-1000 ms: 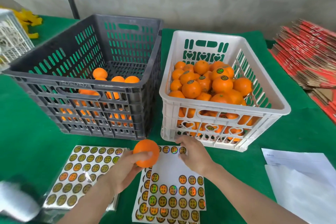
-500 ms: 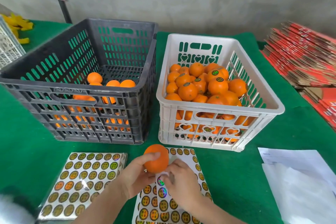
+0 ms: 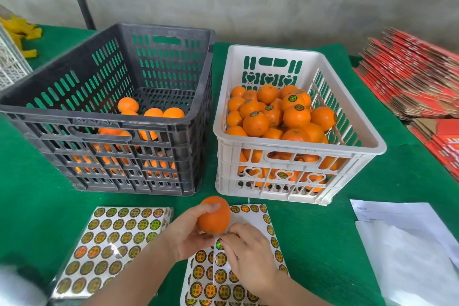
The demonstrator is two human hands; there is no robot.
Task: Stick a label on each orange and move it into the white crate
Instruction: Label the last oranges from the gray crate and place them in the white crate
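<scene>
Lower than a second ago, your left grip (image 3: pixel 183 238) clasps the orange (image 3: pixel 214 216) above the label sheet (image 3: pixel 249 216); your right grip (image 3: pixel 248 253) pinches a label (image 3: pixel 219 245) beneath it. Likely firm, light, slightly slick: cradle its sides toward the white crate (image 3: pixel 298 150).

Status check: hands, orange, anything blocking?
Left grip holds orange over label sheet. Right grip pinching label beneath it. White crate unobstructed.
</scene>
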